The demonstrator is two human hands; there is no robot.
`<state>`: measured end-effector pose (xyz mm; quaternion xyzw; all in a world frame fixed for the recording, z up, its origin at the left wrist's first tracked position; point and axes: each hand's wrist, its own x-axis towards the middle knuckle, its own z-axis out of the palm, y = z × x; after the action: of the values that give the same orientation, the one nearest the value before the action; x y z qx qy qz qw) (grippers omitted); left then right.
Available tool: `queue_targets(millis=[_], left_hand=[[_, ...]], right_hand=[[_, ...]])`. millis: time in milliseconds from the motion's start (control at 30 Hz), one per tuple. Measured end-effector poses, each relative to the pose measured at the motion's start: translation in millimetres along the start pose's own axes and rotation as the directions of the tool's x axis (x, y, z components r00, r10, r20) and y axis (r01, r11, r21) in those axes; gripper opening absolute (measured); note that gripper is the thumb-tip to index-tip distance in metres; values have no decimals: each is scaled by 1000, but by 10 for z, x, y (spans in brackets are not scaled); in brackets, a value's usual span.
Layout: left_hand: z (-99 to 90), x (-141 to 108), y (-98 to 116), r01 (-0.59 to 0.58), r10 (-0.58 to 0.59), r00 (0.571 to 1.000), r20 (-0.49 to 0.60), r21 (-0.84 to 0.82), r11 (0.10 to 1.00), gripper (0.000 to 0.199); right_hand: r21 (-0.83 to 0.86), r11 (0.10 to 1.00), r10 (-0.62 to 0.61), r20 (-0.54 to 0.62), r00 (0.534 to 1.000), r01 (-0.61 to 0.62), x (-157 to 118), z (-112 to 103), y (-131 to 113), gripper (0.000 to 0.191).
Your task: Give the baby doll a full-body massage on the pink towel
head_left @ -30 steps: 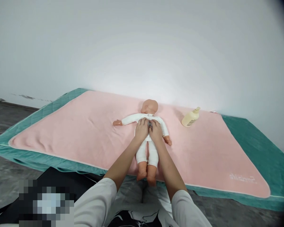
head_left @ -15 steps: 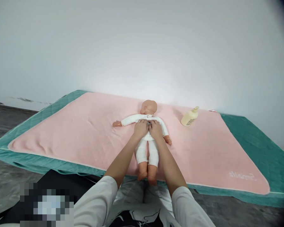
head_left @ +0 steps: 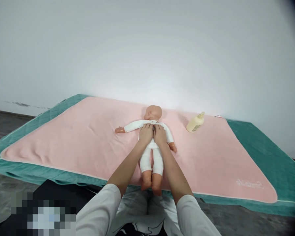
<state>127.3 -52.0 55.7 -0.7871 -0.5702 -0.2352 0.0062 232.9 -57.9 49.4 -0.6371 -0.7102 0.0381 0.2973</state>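
A baby doll (head_left: 145,160) with a white cloth body lies on a pink blanket (head_left: 98,141), its head away from me and its feet at the near edge. Its head is turned to the left and its arms are spread. My left hand (head_left: 146,133) rests flat on the left side of the doll's torso, fingers extended toward its neck. Beside it, my right hand (head_left: 159,133) lies flat on the right side of the torso. Both hands are open and hide most of the upper torso; a small dark spot shows between them.
To the right of the doll stands a pale yellow pump bottle (head_left: 194,124). The blanket lies over a green padded bed cover (head_left: 263,144) against a white wall (head_left: 147,49). A black object (head_left: 54,191), partly pixelated, is at the lower left.
The whole view has shifted slightly. My two hands have come a little closer together on the doll's torso. The doll and bottle stay in place.
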Motion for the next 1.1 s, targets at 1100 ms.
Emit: queue_targets(millis=[1100], left_hand=[[33,9,-48,34,-32,999,18,-130,991,42]], right_hand=[[68,996,-54,23,998,53,35,124,96,43]])
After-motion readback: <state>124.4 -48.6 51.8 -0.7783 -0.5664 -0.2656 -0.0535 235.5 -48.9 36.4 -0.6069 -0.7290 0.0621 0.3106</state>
